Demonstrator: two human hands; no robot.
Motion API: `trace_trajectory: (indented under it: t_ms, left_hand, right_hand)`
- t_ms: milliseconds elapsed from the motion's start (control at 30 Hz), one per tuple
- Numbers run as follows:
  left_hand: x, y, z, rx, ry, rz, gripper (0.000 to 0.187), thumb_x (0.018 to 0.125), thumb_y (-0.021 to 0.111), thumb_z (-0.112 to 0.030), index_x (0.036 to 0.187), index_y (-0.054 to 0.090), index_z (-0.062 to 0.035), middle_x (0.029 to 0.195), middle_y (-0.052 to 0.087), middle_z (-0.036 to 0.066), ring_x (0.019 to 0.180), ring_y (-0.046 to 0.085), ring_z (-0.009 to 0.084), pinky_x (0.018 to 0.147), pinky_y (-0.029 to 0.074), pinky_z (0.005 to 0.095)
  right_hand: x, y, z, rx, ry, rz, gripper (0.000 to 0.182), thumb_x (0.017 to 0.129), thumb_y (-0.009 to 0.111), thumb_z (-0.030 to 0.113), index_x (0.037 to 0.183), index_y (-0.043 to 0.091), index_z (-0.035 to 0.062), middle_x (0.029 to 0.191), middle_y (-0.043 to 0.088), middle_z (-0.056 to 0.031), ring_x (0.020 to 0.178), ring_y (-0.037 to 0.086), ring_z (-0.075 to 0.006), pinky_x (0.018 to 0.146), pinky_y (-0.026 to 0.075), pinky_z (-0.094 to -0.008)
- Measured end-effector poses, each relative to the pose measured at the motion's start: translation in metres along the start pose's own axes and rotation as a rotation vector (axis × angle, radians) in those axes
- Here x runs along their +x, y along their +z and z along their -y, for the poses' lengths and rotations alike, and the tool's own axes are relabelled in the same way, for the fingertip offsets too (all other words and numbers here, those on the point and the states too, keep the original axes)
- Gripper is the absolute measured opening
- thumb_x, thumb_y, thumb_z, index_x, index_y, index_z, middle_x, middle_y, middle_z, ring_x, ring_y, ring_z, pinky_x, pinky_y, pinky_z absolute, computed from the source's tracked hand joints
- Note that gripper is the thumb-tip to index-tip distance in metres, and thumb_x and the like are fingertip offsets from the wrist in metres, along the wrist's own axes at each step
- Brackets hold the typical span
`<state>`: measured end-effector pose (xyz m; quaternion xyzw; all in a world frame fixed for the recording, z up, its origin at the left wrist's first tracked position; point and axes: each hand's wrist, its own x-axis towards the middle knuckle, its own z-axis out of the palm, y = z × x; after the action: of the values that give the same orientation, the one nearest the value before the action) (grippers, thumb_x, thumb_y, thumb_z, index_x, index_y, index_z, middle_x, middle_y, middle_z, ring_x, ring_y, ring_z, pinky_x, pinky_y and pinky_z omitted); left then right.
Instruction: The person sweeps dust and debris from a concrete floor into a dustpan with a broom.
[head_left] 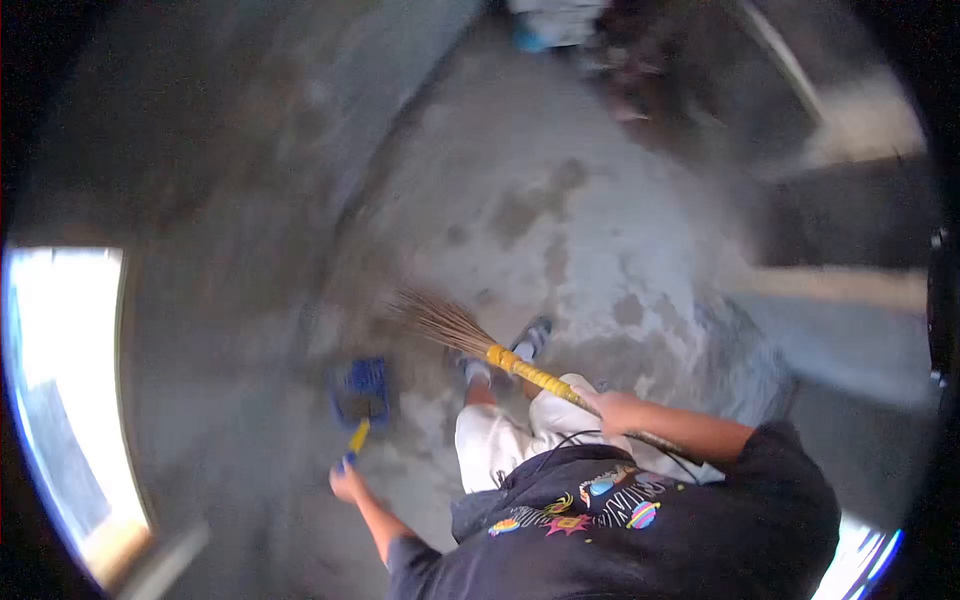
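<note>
My right hand [617,411] is closed round the handle of a stick broom [535,375] with a yellow-wrapped grip. The broom slants across in front of my legs, its thin brown bristles [440,318] fanning out to the left over the floor. In my left hand [347,482] is the end of a dustpan's handle, yellow with a blue tip. The blue dustpan [362,385] is low by the wall side, with some dark debris in its pan. Both of my feet, in dark sandals, stand just beyond the broom.
Grey concrete floor [520,130] with damp dark patches stretches ahead. A wall [230,200] rises along the left, with a bright opening [75,380] in it. Blurred piled items [560,20] lie at the far end. On the right are a ledge [840,285] and dark shapes.
</note>
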<state>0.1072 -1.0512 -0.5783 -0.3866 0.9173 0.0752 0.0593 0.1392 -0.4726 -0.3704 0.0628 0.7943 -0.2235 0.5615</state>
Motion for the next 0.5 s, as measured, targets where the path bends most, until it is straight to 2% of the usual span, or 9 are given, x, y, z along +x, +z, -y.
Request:
trace_trajectory:
  t_ms: [33,67,100,133,233,300,400,433,500]
  left_hand:
    - [-0.024,-0.025,-0.032,-0.009,-0.017,0.034,0.045,0.073,0.070,-0.042,0.090,0.066,-0.0010,0.086,0.065,0.017,0.079,0.061,0.0340,0.070,0.047,0.0432]
    - [-0.048,-0.036,-0.039,-0.013,0.132,-0.033,0.041,0.074,0.070,-0.039,0.088,0.066,-0.0003,0.085,0.065,0.018,0.079,0.060,0.0353,0.071,0.047,0.0443]
    - [-0.082,-0.068,-0.058,-0.072,0.156,0.005,0.039,0.075,0.070,-0.036,0.088,0.066,0.0006,0.083,0.064,0.019,0.079,0.060,0.0363,0.071,0.046,0.0456]
    - [-0.112,-0.086,-0.071,-0.150,0.214,-0.055,0.037,0.074,0.070,-0.034,0.089,0.068,0.0003,0.085,0.065,0.019,0.079,0.061,0.0359,0.072,0.046,0.0453]
    - [-0.193,-0.135,-0.139,-0.191,0.385,-0.013,0.036,0.074,0.070,-0.032,0.091,0.069,-0.0003,0.086,0.066,0.019,0.080,0.062,0.0352,0.073,0.046,0.0444]
    - [-0.249,-0.151,-0.197,-0.229,0.391,0.020,0.035,0.075,0.068,-0.031,0.092,0.069,-0.0001,0.087,0.067,0.019,0.081,0.063,0.0344,0.074,0.047,0.0432]
    - [-0.293,-0.154,-0.259,-0.404,0.568,0.066,0.030,0.078,0.067,-0.025,0.093,0.069,0.0010,0.085,0.067,0.018,0.076,0.063,0.0287,0.070,0.047,0.0382]
    - [-0.301,-0.153,-0.279,-0.407,0.611,0.070,0.030,0.078,0.067,-0.025,0.093,0.069,0.0010,0.085,0.067,0.018,0.076,0.063,0.0287,0.070,0.047,0.0382]
    - [-0.319,-0.148,-0.323,-0.430,0.785,0.078,0.034,0.078,0.067,-0.029,0.091,0.069,0.0022,0.087,0.067,0.019,0.082,0.063,0.0324,0.075,0.047,0.0412]
  right_hand:
    - [-0.031,-0.016,-0.028,0.074,0.049,-0.077,0.095,0.071,0.063,0.016,0.147,0.007,0.0209,0.089,0.061,-0.0258,0.081,0.060,-0.0411,0.069,0.046,-0.0472]
    - [-0.054,-0.016,-0.063,0.128,0.139,-0.099,0.095,0.070,0.063,0.015,0.147,0.007,0.0197,0.091,0.061,-0.0256,0.080,0.061,-0.0403,0.068,0.047,-0.0459]
    - [-0.081,-0.008,-0.095,0.184,0.210,-0.103,0.096,0.070,0.064,0.013,0.147,0.007,0.0185,0.093,0.061,-0.0255,0.080,0.061,-0.0395,0.067,0.047,-0.0446]
    - [-0.111,0.005,-0.127,0.247,0.222,-0.191,0.096,0.070,0.065,0.015,0.147,0.007,0.0169,0.095,0.060,-0.0260,0.082,0.061,-0.0395,0.069,0.048,-0.0444]
    - [-0.179,0.048,-0.225,0.449,0.299,-0.367,0.095,0.070,0.064,0.017,0.146,0.007,0.0137,0.100,0.060,-0.0268,0.089,0.060,-0.0393,0.072,0.048,-0.0443]
    - [-0.198,0.089,-0.278,0.575,0.364,-0.442,0.093,0.070,0.063,0.017,0.146,0.008,0.0121,0.102,0.059,-0.0270,0.092,0.060,-0.0391,0.074,0.048,-0.0445]
    - [-0.206,0.156,-0.322,0.818,0.543,-0.502,0.085,0.068,0.059,0.013,0.142,0.018,0.0088,0.105,0.060,-0.0246,0.096,0.059,-0.0381,0.078,0.048,-0.0444]
    - [-0.209,0.177,-0.326,0.856,0.551,-0.519,0.085,0.068,0.059,0.013,0.142,0.018,0.0088,0.105,0.060,-0.0246,0.096,0.059,-0.0381,0.078,0.048,-0.0444]
    - [-0.216,0.215,-0.332,1.060,0.602,-0.585,0.077,0.066,0.059,0.012,0.137,0.029,0.0057,0.105,0.060,-0.0238,0.096,0.059,-0.0378,0.078,0.048,-0.0446]
